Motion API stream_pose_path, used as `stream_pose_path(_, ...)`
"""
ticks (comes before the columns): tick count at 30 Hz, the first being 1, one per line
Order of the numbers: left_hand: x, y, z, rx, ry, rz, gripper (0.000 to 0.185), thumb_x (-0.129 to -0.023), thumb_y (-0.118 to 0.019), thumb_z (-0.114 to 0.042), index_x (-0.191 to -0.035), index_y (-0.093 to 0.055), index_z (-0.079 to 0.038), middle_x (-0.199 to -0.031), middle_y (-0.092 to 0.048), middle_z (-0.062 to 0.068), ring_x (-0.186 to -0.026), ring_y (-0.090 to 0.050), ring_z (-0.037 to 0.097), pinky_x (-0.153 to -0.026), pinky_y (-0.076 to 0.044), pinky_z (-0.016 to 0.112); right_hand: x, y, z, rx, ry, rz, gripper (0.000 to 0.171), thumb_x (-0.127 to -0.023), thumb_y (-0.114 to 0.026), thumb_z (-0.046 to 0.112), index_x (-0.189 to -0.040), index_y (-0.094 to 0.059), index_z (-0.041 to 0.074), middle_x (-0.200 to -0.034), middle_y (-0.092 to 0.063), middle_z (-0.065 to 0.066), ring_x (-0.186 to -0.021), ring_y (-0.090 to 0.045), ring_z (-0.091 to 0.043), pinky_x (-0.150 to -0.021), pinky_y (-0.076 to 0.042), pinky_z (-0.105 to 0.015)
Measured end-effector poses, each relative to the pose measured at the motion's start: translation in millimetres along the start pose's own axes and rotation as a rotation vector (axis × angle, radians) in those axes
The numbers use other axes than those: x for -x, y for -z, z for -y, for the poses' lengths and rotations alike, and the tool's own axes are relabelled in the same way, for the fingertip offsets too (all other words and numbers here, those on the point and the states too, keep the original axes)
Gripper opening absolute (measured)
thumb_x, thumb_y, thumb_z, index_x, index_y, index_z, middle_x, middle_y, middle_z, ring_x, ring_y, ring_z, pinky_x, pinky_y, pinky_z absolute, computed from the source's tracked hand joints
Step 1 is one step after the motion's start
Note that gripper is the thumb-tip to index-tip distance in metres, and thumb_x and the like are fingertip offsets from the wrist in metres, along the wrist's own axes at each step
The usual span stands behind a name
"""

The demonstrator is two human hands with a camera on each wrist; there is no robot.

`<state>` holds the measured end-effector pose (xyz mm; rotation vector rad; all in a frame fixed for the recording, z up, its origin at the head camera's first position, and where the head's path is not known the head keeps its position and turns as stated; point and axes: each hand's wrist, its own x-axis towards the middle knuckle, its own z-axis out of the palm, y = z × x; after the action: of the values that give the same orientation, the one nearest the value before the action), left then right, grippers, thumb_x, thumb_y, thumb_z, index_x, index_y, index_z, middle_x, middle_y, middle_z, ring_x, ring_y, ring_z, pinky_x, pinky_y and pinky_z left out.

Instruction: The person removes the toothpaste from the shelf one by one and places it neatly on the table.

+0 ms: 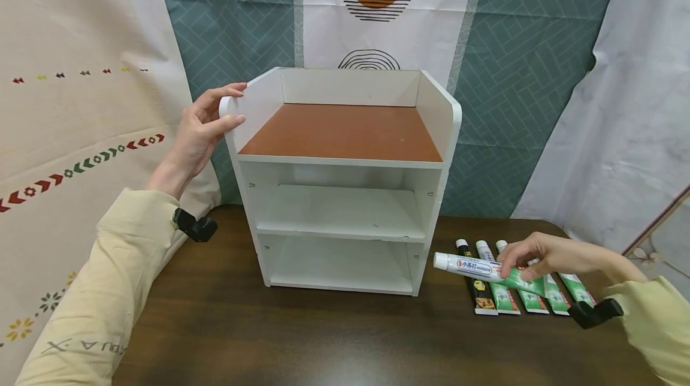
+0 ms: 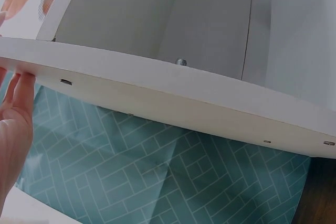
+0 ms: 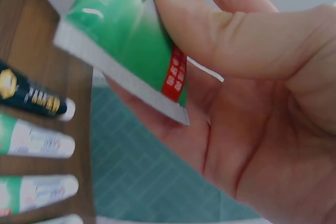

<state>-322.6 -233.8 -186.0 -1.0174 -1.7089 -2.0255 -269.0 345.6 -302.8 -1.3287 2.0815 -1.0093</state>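
A white shelf unit [image 1: 343, 261] with a brown top board stands upright on the table. My left hand [image 1: 195, 131] grips the upper front edge of its left side panel, thumb on the inner face; in the left wrist view its fingers [image 2: 23, 95] lie against the panel's outer side. My right hand [image 1: 544, 257] pinches a green-and-white toothpaste tube [image 1: 471, 266] between thumb and fingers. The tube is held level above a row of other tubes, its white cap toward the shelf. In the right wrist view the tube's flat crimped end [image 3: 121, 74] hangs below the thumb.
A black toothpaste tube [image 1: 482, 296] and several green-and-white tubes [image 1: 504, 299] lie side by side on the dark wooden table [image 1: 323, 338], right of the shelf. Patterned cloths [image 1: 232, 20] hang behind and at both sides. A thin stick-like edge [image 1: 657, 221] is at far right.
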Motion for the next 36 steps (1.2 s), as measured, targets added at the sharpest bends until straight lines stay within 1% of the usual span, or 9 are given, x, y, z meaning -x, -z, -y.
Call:
stream_pose_path(6, 0.0, -0.2, 0.1, 0.006, 0.001, -0.004, 0.033, -0.082, -0.056, 0.012, -0.112, -0.058, -0.001, -0.135, -0.037, 0.014, -0.116, -0.034, 0.03, -0.079, -0.044, 0.028, 28, -2, -18, -0.021, -0.017, -0.057, 0.03, -0.086, -0.051, -0.011, -0.11, -0.06, 0.003, -0.112, -0.056, -0.012, -0.1, -0.05, -0.015, -0.068, -0.046, -0.03)
stream_pose_path(11, 0.0, -0.3, 0.0, 0.0, 0.004, -0.008, 0.033, -0.082, -0.056, 0.012, -0.112, -0.059, -0.002, -0.135, -0.038, 0.014, -0.116, -0.035, 0.03, -0.08, -0.044, 0.028, 44, -6, -36, -0.139, -0.075, -0.116, 0.032, -0.087, -0.049, -0.012, -0.115, -0.058, 0.0, -0.12, -0.053, -0.003, -0.091, -0.05, -0.006, -0.059, -0.05, -0.03)
stream_pose_path(14, 0.2, -0.3, -0.2, -0.001, 0.005, -0.009, 0.033, -0.082, -0.057, 0.012, -0.113, -0.059, -0.002, -0.135, -0.038, 0.013, -0.116, -0.034, 0.03, -0.08, -0.044, 0.028, 48, -11, -46, -0.219, -0.059, -0.137, 0.035, -0.086, -0.049, -0.014, -0.118, -0.055, -0.002, -0.119, -0.054, -0.003, -0.081, -0.055, -0.006, -0.059, -0.05, -0.03)
stream_pose_path(17, 0.2, -0.2, -0.3, 0.003, 0.004, -0.01, 0.033, -0.082, -0.056, 0.012, -0.113, -0.058, -0.001, -0.134, -0.038, 0.013, -0.116, -0.035, 0.03, -0.08, -0.044, 0.029, 50, -18, -54, -0.252, -0.053, -0.17, 0.037, -0.085, -0.049, -0.015, -0.12, -0.053, -0.004, -0.084, -0.06, -0.002, -0.061, -0.049, -0.004, -0.05, -0.048, -0.028)
stream_pose_path(21, -0.1, -0.3, -0.5, 0.01, 0.002, -0.007, 0.034, -0.082, -0.056, 0.013, -0.113, -0.058, -0.001, -0.135, -0.038, 0.014, -0.116, -0.035, 0.03, -0.08, -0.044, 0.029, 56, -25, -62, -0.242, -0.146, -0.274, 0.036, -0.086, -0.052, -0.01, -0.121, -0.055, -0.001, -0.062, -0.052, 0.004, -0.056, -0.045, -0.004, -0.049, -0.046, -0.03)
stream_pose_path(23, -0.1, -0.4, -0.4, 0.014, 0.001, -0.007, 0.034, -0.082, -0.056, 0.013, -0.113, -0.058, -0.001, -0.135, -0.038, 0.014, -0.116, -0.035, 0.03, -0.08, -0.044, 0.029, 60, -29, -65, -0.223, -0.21, -0.334, 0.036, -0.086, -0.054, -0.007, -0.121, -0.055, 0.0, -0.074, -0.062, -0.001, -0.062, -0.05, -0.005, -0.053, -0.048, -0.031)
stream_pose_path(25, -0.2, -0.4, -0.5, 0.018, -0.001, -0.008, 0.034, -0.082, -0.056, 0.013, -0.113, -0.059, -0.001, -0.135, -0.038, 0.014, -0.116, -0.035, 0.03, -0.079, -0.044, 0.029, 64, -32, -68, -0.202, -0.266, -0.38, 0.035, -0.087, -0.055, -0.003, -0.122, -0.055, 0.0, -0.082, -0.062, 0.0, -0.066, -0.052, -0.006, -0.055, -0.048, -0.032)
stream_pose_path(31, -0.4, -0.3, -0.7, 0.02, 0.001, -0.011, 0.035, -0.082, -0.056, 0.013, -0.113, -0.058, -0.001, -0.135, -0.038, 0.014, -0.116, -0.035, 0.031, -0.08, -0.044, 0.029, 76, -39, -76, -0.161, -0.389, -0.487, 0.038, -0.089, -0.056, 0.004, -0.126, -0.05, 0.0, -0.076, -0.053, 0.001, -0.053, -0.046, -0.008, -0.042, -0.041, -0.04)
stream_pose_path(36, -0.4, -0.6, 0.1, 0.01, 0.005, -0.012, 0.035, -0.082, -0.056, 0.013, -0.114, -0.059, -0.002, -0.135, -0.038, 0.013, -0.116, -0.035, 0.031, -0.08, -0.044, 0.029, 90, -45, -82, -0.154, -0.479, -0.583, 0.039, -0.089, -0.057, 0.01, -0.127, -0.051, 0.003, -0.088, -0.053, -0.007, -0.059, -0.05, -0.012, -0.048, -0.044, -0.039)
